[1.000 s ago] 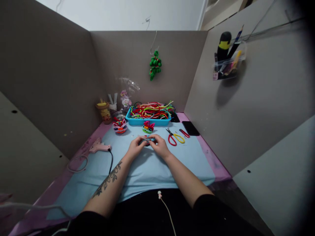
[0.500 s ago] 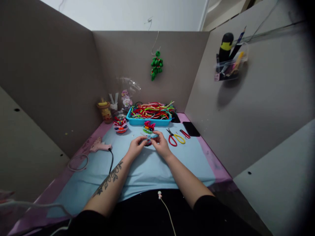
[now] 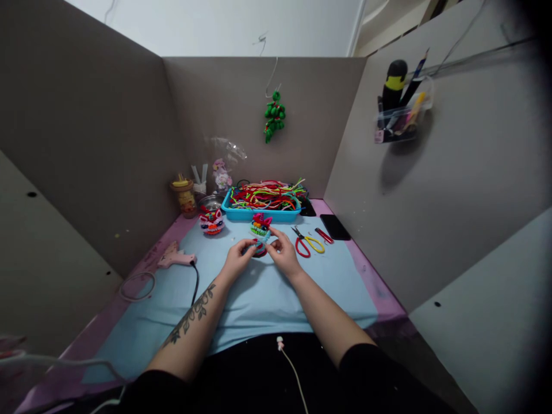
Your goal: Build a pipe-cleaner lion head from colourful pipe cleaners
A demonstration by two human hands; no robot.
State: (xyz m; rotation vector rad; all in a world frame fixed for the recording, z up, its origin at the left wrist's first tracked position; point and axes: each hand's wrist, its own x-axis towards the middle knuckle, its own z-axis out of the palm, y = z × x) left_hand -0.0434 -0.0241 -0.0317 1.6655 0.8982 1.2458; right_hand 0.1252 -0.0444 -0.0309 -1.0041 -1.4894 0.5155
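Note:
My left hand [image 3: 239,259] is closed on the left side of a small red and light-blue pipe-cleaner piece [image 3: 260,249], low over the blue cloth. Across from it, my right hand [image 3: 283,253] pinches the light-blue pipe cleaner [image 3: 267,236] at that piece's right side, index finger reaching forward. Fingers cover much of the work. Just beyond my fingertips sits a pink, orange and green lion head [image 3: 260,224]. A second lion head [image 3: 211,222], red, pink and white, stands farther left.
Scissors [image 3: 308,242] with one red and one yellow handle lie right of my hands, near a red cutter [image 3: 324,235] and black phone [image 3: 335,227]. A blue tray [image 3: 263,215] of pipe cleaners stands behind. The pink glue gun [image 3: 176,256] and its cord lie left.
The light-blue pipe cleaner has shifted within my right fingers and now stands more upright. More of the red and blue piece shows between my hands, which stay in nearly the same place.

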